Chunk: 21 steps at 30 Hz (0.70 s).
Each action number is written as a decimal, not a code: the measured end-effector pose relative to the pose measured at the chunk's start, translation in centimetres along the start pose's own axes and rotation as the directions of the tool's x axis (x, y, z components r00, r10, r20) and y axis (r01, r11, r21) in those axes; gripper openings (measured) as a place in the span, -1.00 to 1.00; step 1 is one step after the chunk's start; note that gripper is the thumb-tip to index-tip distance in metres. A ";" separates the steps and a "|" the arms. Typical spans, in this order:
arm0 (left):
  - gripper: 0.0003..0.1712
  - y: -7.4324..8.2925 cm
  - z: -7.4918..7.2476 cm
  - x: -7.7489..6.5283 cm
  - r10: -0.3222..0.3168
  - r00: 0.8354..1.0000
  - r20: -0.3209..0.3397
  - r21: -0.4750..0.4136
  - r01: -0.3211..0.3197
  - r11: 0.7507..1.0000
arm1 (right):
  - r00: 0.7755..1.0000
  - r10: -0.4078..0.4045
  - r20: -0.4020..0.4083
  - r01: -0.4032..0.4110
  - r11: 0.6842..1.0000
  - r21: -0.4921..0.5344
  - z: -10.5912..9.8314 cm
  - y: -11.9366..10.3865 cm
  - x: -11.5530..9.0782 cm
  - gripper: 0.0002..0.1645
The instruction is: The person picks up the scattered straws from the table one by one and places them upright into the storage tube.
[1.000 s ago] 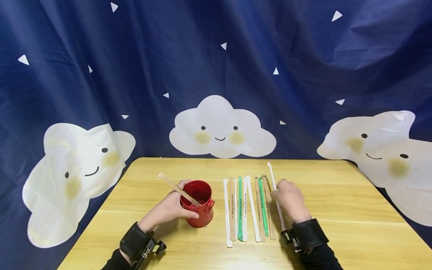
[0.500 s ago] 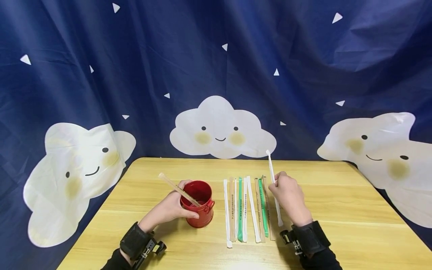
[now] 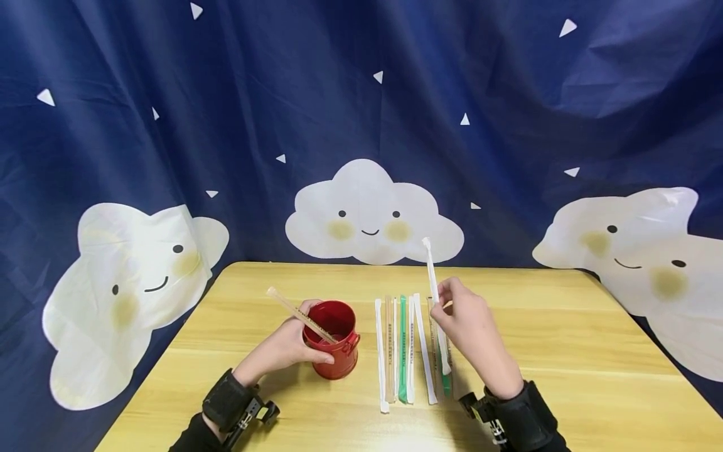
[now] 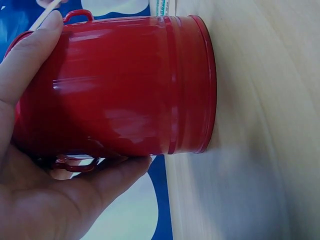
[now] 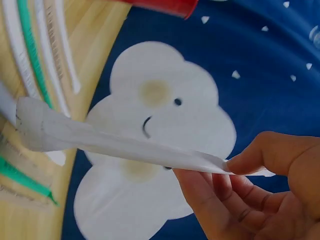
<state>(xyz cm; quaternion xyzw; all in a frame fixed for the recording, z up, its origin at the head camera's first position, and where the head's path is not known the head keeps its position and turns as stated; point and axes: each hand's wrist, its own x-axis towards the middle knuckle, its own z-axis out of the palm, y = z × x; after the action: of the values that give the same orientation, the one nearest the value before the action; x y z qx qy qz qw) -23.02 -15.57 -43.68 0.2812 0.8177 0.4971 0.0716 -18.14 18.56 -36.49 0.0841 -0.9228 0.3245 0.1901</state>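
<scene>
My left hand (image 3: 288,345) grips a small red metal bucket (image 3: 344,363) that stands upright on the table, thumb across its near side. Its glossy wall (image 4: 120,90) fills much of the left wrist view. One straw in a brownish wrapper (image 3: 294,312) leans in the bucket, its top sticking out to the left. Between thumb and fingers, my right hand (image 3: 470,319) pinches a straw in a white paper wrapper (image 3: 430,267). That straw tilts upward over the right end of a row of wrapped straws, and its length (image 5: 135,150) crosses the right wrist view.
Side by side on the wooden table (image 3: 565,351) lie several wrapped straws, among them a white one (image 3: 380,358), a brown one (image 3: 390,364) and a green one (image 3: 403,351). A dark blue curtain (image 3: 316,81) with printed clouds hangs behind the table's far edge.
My right hand has lifted the white-wrapped straw off the table's right side and carried it left, over the row's right end. My left hand and the bucket have stayed put.
</scene>
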 end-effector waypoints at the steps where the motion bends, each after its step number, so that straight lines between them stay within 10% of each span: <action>1: 0.15 0.0 0.0 0.0 -0.001 1.000 0.002 0.001 0.001 1.000 | 1.000 -0.007 -0.001 0.007 1.000 0.011 0.0 -0.4 -0.2 -0.78; 21: 0.15 -0.1 0.0 0.1 -0.004 1.000 0.006 0.020 0.004 1.000 | 0.983 -0.162 -0.090 0.174 0.973 0.152 0.4 -2.7 -1.2 -0.73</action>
<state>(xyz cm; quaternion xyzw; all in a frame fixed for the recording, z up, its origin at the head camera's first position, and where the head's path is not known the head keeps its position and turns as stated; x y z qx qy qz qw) -23.15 -15.59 -43.70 0.2819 0.8230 0.4878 0.0721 -16.42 16.27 -35.78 0.1642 -0.8755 0.3829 0.2448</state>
